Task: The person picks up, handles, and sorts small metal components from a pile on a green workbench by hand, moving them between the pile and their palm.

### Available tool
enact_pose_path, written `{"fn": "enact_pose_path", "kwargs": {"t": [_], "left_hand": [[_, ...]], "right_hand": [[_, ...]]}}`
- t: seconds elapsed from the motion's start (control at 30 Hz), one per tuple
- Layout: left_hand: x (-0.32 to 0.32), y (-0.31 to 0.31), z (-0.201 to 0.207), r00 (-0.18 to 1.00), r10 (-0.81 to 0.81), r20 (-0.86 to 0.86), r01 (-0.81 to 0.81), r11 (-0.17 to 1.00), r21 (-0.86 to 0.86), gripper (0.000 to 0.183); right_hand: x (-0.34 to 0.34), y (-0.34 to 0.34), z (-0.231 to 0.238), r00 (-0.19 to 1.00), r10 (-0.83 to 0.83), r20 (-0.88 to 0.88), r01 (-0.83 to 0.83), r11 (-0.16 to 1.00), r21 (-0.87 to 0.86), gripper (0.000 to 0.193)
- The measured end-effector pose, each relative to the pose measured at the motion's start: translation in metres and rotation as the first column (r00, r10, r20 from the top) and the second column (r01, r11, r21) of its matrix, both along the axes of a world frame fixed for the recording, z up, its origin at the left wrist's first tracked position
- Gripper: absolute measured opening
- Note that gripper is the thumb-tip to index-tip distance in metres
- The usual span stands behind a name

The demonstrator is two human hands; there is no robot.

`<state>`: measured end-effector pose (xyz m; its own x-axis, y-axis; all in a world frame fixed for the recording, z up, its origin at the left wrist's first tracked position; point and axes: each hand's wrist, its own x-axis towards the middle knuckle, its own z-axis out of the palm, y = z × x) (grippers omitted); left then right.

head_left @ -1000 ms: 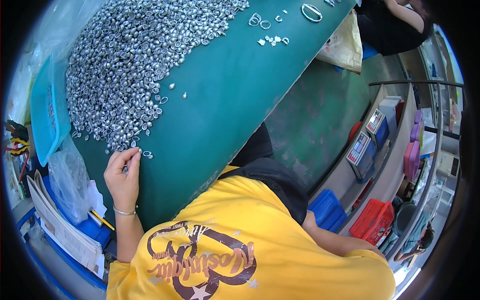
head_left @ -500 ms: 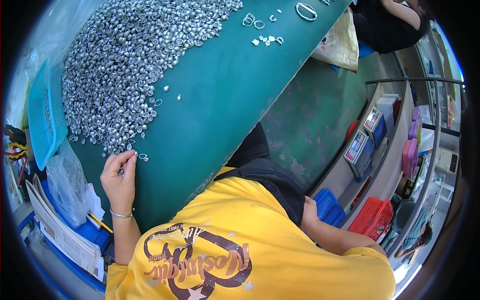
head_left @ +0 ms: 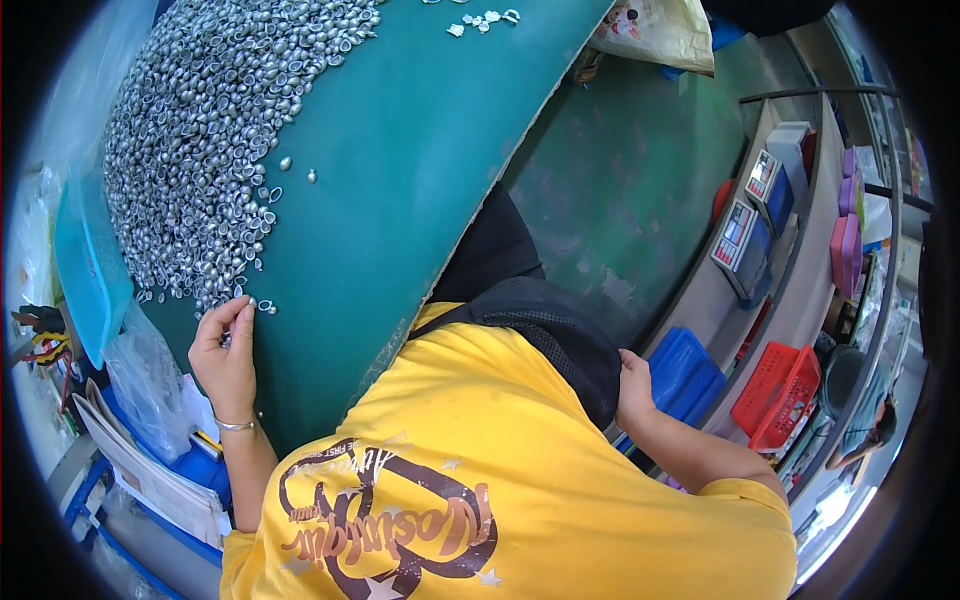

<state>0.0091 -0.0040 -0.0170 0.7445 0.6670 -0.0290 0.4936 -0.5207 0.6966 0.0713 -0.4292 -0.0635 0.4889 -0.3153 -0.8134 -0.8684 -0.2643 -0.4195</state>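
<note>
Now left hand (head_left: 224, 362) pinches one silver piece (head_left: 252, 301); right hand (head_left: 634, 390), grip unclear, touches one black bag (head_left: 565, 340).

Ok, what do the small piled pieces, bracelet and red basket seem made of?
Pieces: probably metal, satin grey with small highlights, though coated plastic is possible. Bracelet: likely polished metal; it shines silvery. Basket: apparently plastic, moulded, from its even red colour and slotted walls.

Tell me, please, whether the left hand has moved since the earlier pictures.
No, not noticeably: the left hand stays just left of the nearest metal piece on the table; the view shifted.
</note>
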Motion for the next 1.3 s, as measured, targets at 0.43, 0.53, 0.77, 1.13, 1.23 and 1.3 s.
{"fn": "enact_pose_path", "kwargs": {"t": [0.43,0.53,0.77,1.13,1.23,1.3], "left_hand": [[-0.001,-0.004,-0.001,1.000,-0.023,0.015,0.022,0.999,0.032,0.009],[0.003,-0.007,0.004,1.000,-0.022,0.002,0.022,1.000,0.016,0.009],[-0.014,-0.009,0.011,0.949,0.269,0.166,-0.209,0.928,-0.309,0.013],[-0.014,-0.009,0.001,0.964,0.145,0.223,-0.118,0.984,-0.131,0.010],[-0.005,-0.013,-0.001,0.978,0.077,0.192,-0.090,0.994,0.058,0.014],[-0.004,-0.015,-0.004,0.982,0.066,0.177,-0.088,0.989,0.118,0.015]], "right_hand": [[-0.009,-0.034,-0.027,0.988,0.099,0.116,-0.109,0.990,0.088,0.019],[0.004,-0.007,0.003,0.978,0.164,0.129,-0.177,0.979,0.103,0.019],[0.035,-0.068,-0.047,0.722,0.538,0.435,-0.574,0.817,-0.055,0.018],[0.121,0.255,0.068,-0.222,0.476,0.851,-0.929,0.162,-0.333,0.005],[0.101,0.301,0.056,-0.380,0.480,0.791,-0.889,0.047,-0.456,0.012],[0.095,0.320,0.047,-0.485,0.406,0.774,-0.840,0.031,-0.542,0.011]]}}
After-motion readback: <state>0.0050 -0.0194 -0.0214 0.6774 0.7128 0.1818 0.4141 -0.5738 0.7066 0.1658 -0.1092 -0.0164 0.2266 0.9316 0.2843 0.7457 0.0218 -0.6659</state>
